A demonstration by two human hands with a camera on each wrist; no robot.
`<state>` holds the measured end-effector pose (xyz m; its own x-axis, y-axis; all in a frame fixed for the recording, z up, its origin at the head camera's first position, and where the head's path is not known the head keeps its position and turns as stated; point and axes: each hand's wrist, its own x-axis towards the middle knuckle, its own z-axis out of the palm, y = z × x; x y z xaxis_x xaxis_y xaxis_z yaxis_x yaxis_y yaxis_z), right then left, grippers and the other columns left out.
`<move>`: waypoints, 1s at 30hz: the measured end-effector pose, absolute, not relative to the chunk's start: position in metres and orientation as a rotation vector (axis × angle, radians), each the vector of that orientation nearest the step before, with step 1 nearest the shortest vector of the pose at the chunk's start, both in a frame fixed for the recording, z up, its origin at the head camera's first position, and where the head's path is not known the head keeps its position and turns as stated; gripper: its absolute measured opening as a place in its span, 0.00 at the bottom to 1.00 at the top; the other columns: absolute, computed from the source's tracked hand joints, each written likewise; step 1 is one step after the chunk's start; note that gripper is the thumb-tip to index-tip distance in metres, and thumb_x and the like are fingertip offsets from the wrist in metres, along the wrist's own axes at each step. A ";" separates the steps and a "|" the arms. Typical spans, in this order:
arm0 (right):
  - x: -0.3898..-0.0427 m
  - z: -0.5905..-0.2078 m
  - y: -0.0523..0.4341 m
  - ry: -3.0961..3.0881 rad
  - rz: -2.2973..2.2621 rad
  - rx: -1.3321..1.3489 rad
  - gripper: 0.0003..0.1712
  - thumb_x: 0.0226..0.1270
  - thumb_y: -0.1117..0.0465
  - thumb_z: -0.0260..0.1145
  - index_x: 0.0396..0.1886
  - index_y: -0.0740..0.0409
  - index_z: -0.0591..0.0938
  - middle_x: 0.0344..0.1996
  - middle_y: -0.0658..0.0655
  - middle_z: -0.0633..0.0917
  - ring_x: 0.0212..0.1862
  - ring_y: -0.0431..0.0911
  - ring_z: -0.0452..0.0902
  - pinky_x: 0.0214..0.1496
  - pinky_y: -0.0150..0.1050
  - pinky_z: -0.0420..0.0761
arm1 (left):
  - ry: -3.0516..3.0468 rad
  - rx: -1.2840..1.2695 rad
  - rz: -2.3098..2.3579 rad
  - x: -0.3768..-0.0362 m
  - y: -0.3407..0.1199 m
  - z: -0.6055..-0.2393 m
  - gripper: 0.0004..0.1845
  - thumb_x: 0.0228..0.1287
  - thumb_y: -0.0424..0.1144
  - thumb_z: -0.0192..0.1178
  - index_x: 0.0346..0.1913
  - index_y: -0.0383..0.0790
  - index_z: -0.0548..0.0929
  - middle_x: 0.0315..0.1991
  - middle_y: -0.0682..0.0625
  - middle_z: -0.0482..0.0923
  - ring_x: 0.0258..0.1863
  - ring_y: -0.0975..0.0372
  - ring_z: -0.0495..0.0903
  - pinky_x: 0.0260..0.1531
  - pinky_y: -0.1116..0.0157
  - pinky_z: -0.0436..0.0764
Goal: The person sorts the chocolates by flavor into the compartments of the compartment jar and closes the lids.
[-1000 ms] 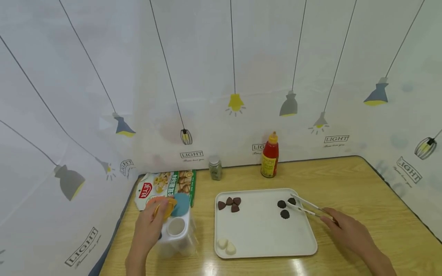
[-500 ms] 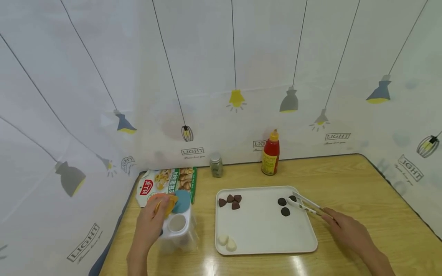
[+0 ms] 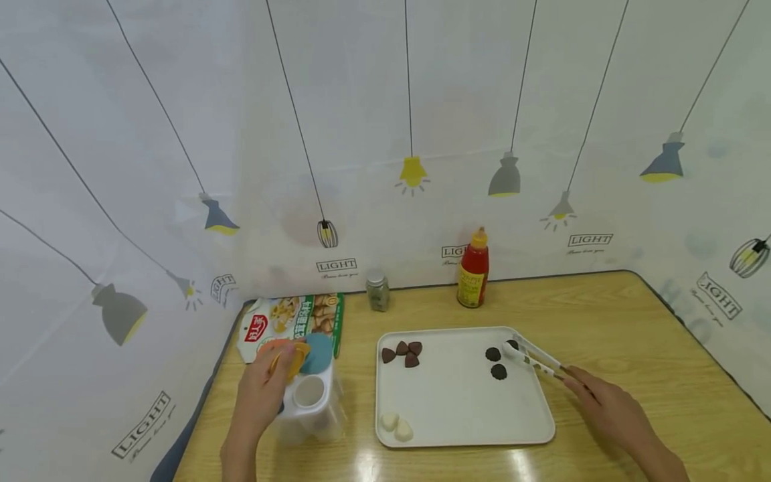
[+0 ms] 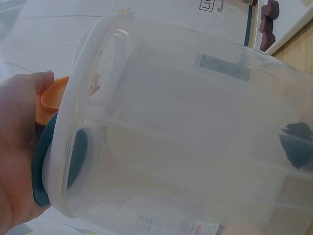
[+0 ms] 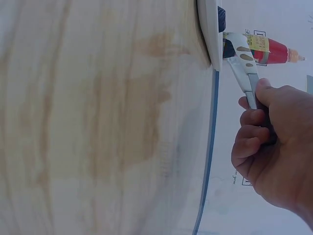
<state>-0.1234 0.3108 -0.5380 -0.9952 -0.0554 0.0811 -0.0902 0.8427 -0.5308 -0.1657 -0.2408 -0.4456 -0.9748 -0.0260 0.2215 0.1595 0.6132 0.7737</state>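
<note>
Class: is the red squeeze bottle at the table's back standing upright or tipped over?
Upright: the red squeeze bottle stands on its base, yellow nozzle pointing up.

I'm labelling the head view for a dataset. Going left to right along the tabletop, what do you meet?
Snack bag → left hand → clear container → spice jar → brown pieces → sauce bottle → dark round pieces → tongs → right hand.

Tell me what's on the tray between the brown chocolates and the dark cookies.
Nothing: in the head view, bare tray separates the chocolates from the cookies.
</note>
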 end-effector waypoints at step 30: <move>-0.115 -0.532 0.244 -2.865 1.123 0.101 0.22 0.80 0.51 0.54 0.60 0.60 0.82 0.56 0.62 0.85 0.58 0.53 0.81 0.54 0.49 0.82 | -2.609 -0.127 -1.273 -0.167 -0.241 -0.446 0.21 0.79 0.53 0.46 0.56 0.48 0.86 0.56 0.50 0.81 0.59 0.57 0.77 0.59 0.48 0.73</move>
<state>-0.1153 0.2435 -0.5320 -0.9959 -0.0380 0.0819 -0.0835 0.7321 -0.6761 -0.1666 -0.2411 -0.4464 -0.9684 -0.0254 0.2479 0.1797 0.6179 0.7654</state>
